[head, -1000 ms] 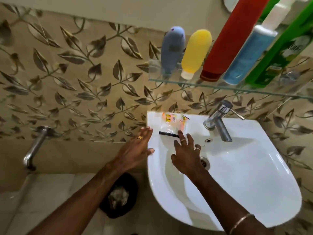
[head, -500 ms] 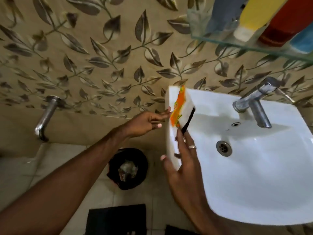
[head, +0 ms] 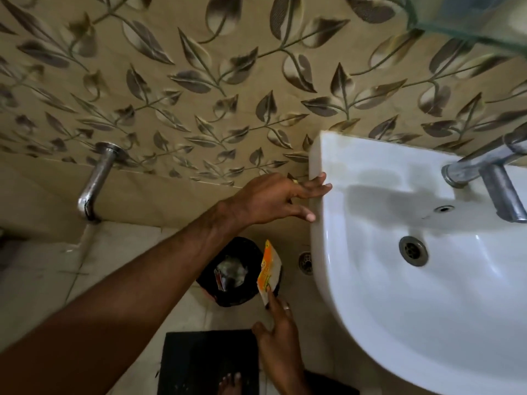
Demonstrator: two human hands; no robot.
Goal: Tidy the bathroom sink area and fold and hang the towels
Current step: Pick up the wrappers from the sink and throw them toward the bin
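Head view, left hand (head: pixel 273 199) fingers spread on one sink (head: pixel 322 252), right hand (head: pixel 278 334) pinching one packet (head: pixel 268 269)

Glossy white ceramic sink (head: pixel 356 280): plain, no pattern; dull grey metal drain ring (head: pixel 413 250).
Beige wall tile (head: pixel 199 81): printed with brown-grey leaves on thin vines.
Orange-and-white plastic wrapper (head: pixel 268 269): small green marks, black edge at bottom.
Round black bin (head: pixel 236 272): pale crumpled waste inside.
Dark rectangular floor mat (head: pixel 211 363): black.
Floor tiles (head: pixel 42 275): off-white.
Silver-grey metal tap (head: pixel 496 183); silver-grey wall spout (head: pixel 94 183).
Ring on left hand (head: pixel 271 198): gold.
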